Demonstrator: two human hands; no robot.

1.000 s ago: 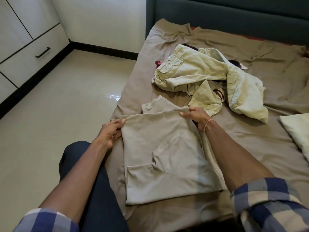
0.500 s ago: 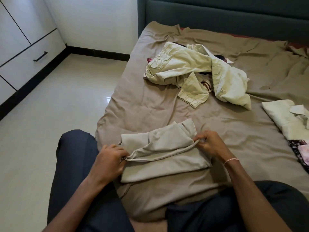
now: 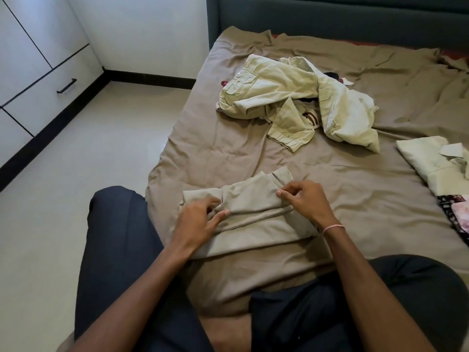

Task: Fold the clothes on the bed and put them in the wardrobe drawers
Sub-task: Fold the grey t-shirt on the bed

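From the head camera, a folded beige garment (image 3: pixel 256 219) is lying on the brown bed sheet (image 3: pixel 228 148), close to the near edge of the bed and right in front of the person. Its upper layer is bunching in soft ridges over a flatter layer below.

The left hand (image 3: pixel 200 219) is resting on the garment's left end, its fingers fairly straight and spread and its thumb reaching right along a fold; it is pressing the cloth rather than gripping it. The right hand (image 3: pixel 307 201) is sitting at the garment's right end with its fingers curled, thumb and forefinger pinching the top fold (the contact itself is small and hard to see). A pink thread bracelet (image 3: pixel 333 227) is circling that wrist.

Farther up the bed, well apart from the beige garment, pale green cargo trousers (image 3: pixel 279 92) are lying in a crumpled heap, with bits of darker cloth showing beneath them. At the right edge a folded pale shirt (image 3: pixel 426 158) is lying flat, and just in front of it a dark patterned cloth (image 3: pixel 454 212) is showing partly out of frame.

The dark teal headboard (image 3: pixel 330 16) is running across the top. To the left, across the glossy floor (image 3: pixel 76 174), a white wardrobe drawer (image 3: pixel 43 97) with a black handle (image 3: pixel 66 85) is sitting closed. The person's legs in dark trousers (image 3: pixel 121 237) are filling the foreground.
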